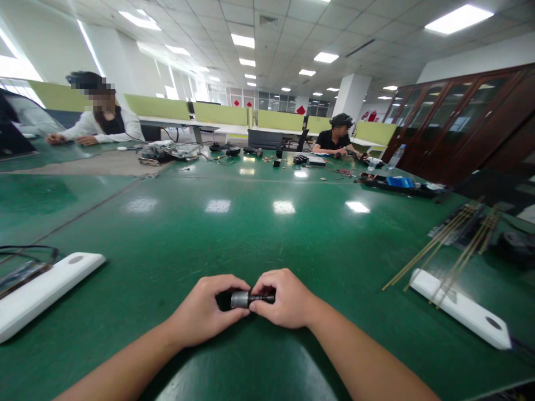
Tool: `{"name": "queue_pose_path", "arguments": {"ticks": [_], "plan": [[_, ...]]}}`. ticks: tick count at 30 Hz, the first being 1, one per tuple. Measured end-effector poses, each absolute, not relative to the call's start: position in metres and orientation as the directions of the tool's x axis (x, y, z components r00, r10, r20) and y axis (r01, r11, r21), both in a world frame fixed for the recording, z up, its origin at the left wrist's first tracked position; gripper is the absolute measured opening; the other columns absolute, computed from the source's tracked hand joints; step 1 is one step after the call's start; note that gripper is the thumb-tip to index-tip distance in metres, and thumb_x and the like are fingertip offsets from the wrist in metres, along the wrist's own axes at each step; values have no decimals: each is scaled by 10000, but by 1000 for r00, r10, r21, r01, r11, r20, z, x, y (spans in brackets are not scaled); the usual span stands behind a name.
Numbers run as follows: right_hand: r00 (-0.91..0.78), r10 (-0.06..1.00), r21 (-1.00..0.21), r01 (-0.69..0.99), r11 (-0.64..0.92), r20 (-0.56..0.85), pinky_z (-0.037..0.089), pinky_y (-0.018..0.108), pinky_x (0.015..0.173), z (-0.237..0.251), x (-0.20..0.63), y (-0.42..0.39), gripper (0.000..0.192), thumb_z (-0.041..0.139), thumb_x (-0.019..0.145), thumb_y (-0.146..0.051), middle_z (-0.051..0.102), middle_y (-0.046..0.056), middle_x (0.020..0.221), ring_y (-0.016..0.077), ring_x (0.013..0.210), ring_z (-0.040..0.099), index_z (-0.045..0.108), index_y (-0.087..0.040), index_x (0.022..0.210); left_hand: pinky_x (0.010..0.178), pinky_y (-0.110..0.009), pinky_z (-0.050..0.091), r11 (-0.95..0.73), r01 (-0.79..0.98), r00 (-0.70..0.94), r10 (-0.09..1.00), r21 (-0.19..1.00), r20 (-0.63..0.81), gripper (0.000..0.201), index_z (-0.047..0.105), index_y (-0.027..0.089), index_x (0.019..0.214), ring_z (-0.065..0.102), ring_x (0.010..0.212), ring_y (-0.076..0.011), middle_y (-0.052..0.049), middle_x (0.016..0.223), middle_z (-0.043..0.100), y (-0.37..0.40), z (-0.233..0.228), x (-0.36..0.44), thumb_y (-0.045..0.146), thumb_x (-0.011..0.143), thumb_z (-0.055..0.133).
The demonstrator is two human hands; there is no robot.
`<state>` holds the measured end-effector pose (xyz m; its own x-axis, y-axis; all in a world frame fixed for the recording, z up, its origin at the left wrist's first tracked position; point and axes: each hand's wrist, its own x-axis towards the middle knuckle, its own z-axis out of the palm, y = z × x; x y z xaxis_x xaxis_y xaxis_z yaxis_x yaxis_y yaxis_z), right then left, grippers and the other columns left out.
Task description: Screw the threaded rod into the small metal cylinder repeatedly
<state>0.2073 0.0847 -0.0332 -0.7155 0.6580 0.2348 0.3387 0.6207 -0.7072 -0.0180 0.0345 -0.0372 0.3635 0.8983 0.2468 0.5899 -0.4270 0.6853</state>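
In the head view, a small grey metal cylinder with a dark ribbed shaft (239, 299) is held level, low over the green tabletop. My left hand (204, 306) curls round the cylinder end, thumb below and fingers above, closing near where the shaft starts. The shaft points to the right, into my right hand (286, 299), which pinches it between thumb and bent fingers. Both sets of fingertips nearly meet at the middle of the part. The exact kind of part is too small to make out, and my fingers cover some of it.
A long white bar (50, 292) lies at the left beside dark cables. Thin brass-coloured rods (434, 245) lie across a second white bar (463, 312) at the right. Beyond are a black tray (401, 184), a bottle (396, 157), tools, and two people seated at tables.
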Motion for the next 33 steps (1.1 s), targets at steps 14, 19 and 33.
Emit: {"name": "queue_pose_path", "arguments": {"ticks": [14,19,33], "plan": [[-738,634,-668,353,656,232,414,231,618,-34,208,85,106,702,788,-267,677,-1,758,131,672,604,714,-187,857,814,-265,497,-365,615,324,925,698,199,275,717,314,1050,674,894,-172,37,988,731,30,-36,-16,296,782,774],[-743,628,-660,354,662,231,409,223,611,-35,209,87,106,696,790,-273,668,-9,752,122,664,596,706,-191,855,758,-253,486,-360,617,323,927,700,192,272,721,307,1049,664,840,-160,35,959,729,31,-36,-15,295,782,772],[-760,601,-626,347,698,248,407,224,616,-31,212,88,101,702,777,-259,656,-11,744,119,652,582,702,-190,850,728,-260,477,-363,628,328,926,689,189,280,720,319,1059,656,804,-156,32,945,728,32,-37,-18,333,785,775]]}}
